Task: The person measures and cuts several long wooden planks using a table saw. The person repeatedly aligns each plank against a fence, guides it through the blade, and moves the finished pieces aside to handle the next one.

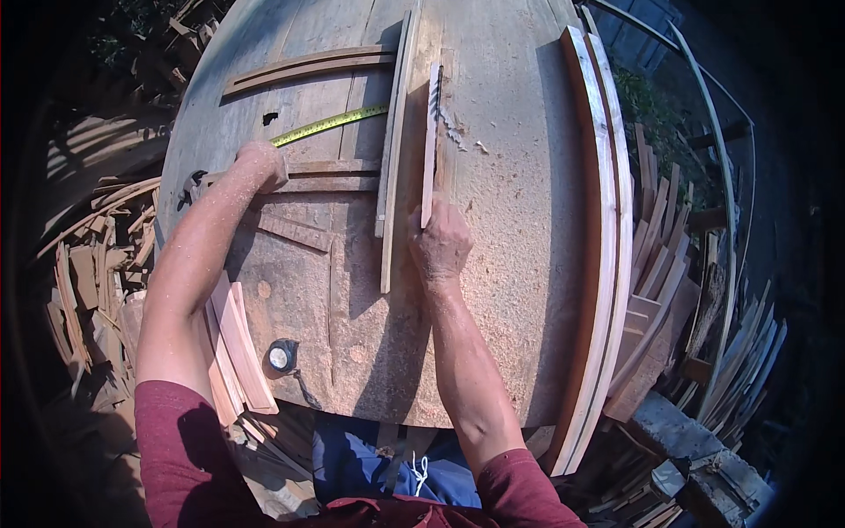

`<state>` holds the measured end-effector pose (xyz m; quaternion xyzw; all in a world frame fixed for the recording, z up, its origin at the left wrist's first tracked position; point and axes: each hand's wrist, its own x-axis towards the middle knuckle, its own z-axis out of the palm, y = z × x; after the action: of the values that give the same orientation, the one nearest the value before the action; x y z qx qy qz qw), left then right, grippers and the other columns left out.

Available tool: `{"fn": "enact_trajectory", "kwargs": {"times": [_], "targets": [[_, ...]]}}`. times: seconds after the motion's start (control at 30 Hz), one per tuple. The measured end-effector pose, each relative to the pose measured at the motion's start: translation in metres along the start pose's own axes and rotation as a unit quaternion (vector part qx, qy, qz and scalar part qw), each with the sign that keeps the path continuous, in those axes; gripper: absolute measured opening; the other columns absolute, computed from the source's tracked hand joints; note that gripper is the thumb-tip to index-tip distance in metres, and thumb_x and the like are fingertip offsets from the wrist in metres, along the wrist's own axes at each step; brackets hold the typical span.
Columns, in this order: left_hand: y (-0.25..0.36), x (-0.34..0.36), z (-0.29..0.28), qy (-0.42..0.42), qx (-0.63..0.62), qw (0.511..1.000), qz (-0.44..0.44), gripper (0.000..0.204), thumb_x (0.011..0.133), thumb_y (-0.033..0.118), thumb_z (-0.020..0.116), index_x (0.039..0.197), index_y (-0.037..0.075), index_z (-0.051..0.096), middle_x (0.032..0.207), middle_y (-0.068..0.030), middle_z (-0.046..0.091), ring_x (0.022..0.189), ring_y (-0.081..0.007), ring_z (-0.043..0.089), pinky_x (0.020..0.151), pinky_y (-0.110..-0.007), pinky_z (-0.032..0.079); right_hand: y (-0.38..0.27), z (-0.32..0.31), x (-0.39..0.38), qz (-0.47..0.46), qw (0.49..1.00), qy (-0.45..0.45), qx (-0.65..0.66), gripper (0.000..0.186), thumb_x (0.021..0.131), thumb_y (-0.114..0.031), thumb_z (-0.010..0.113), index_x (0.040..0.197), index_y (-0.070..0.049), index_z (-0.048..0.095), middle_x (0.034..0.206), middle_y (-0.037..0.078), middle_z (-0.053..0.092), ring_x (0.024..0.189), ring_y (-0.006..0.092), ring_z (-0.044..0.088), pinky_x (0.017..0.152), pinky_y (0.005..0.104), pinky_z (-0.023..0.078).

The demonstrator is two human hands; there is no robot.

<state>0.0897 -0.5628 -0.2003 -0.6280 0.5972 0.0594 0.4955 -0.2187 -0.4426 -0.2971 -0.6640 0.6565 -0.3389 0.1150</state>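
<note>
The right hand (440, 242) has its fingers closed around the near end of a thin wooden strip (430, 141), which runs away from them over the sawdust-covered table (510, 264). The left hand (261, 165) is curled shut on a yellow tape measure (327, 125) stretching rightward from its fingers.

Both your hands are on a sawdust-covered saw table.

Your right hand (440, 239) grips the near end of a thin wooden strip (429, 145) lying beside the saw blade (437, 88). Your left hand (262, 165) rests closed on the table (519, 220) at the end of a yellow tape measure (327, 125). Long curved boards (607, 264) lie along the table's right edge, short offcuts (236, 348) at its left edge, a small round gauge (281, 355) near you.
</note>
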Motion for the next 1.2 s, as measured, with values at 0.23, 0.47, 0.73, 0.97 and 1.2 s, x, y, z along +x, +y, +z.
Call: {"fn": "enact_trajectory", "kwargs": {"times": [0.23, 0.47, 0.73, 0.97, 1.2], "targets": [[0.046, 0.011, -0.052, 0.131, -0.252, 0.953, 0.109, 0.053, 0.091, 0.043, 0.065, 0.122, 0.0, 0.07, 0.123, -0.0221, 0.069, 0.12, -0.0344, 0.065, 0.102, -0.044, 0.052, 0.005, -0.011, 0.002, 0.012, 1.0, -0.023, 0.002, 0.036, 0.088, -0.029, 0.07, 0.115, -0.006, 0.064, 0.076, 0.013, 0.06, 0.069, 0.031, 0.064, 0.061, 0.0439, 0.052], [0.187, 0.051, -0.051, 0.182, -0.862, 0.457, 0.122, 0.12, 0.086, 0.09, 0.034, 0.147, -0.013, 0.039, 0.136, -0.0251, 0.057, 0.128, -0.0261, 0.053, 0.108, -0.04, 0.04, 0.01, -0.01, -0.001, 0.012, 0.998, -0.039, 0.037, 0.072, 0.089, -0.061, 0.064, 0.131, -0.003, 0.06, 0.081, 0.015, 0.056, 0.071, 0.0315, 0.062, 0.061, 0.0434, 0.05], [0.211, 0.037, -0.065, 0.112, -0.895, 0.386, 0.192, 0.093, 0.093, 0.082, 0.035, 0.141, 0.004, 0.049, 0.115, -0.0082, 0.061, 0.104, -0.0142, 0.058, 0.09, -0.031, 0.049, 0.011, -0.012, -0.007, -0.004, 0.996, -0.039, 0.086, 0.078, 0.092, -0.068, 0.055, 0.133, -0.002, 0.062, 0.08, 0.014, 0.054, 0.069, 0.0323, 0.06, 0.061, 0.0437, 0.048], [0.208, 0.013, -0.082, 0.033, -0.9, 0.389, 0.193, 0.088, 0.097, 0.076, 0.038, 0.146, 0.004, 0.048, 0.104, -0.0037, 0.064, 0.092, -0.0101, 0.061, 0.08, -0.027, 0.053, 0.022, -0.014, -0.004, 0.0, 0.989, -0.038, 0.144, 0.074, 0.094, -0.065, 0.055, 0.133, -0.002, 0.063, 0.08, 0.013, 0.057, 0.068, 0.0297, 0.06, 0.061, 0.0415, 0.048], [0.206, 0.01, -0.083, 0.078, -0.912, 0.355, 0.19, 0.077, 0.094, 0.081, 0.036, 0.102, 0.009, 0.064, 0.075, 0.0, 0.057, 0.066, -0.0101, 0.055, 0.06, -0.028, 0.046, 0.019, -0.013, -0.005, 0.004, 0.982, -0.01, 0.191, 0.06, 0.095, -0.052, 0.063, 0.128, -0.003, 0.065, 0.074, 0.01, 0.054, 0.061, 0.0241, 0.058, 0.056, 0.0382, 0.046]]}}
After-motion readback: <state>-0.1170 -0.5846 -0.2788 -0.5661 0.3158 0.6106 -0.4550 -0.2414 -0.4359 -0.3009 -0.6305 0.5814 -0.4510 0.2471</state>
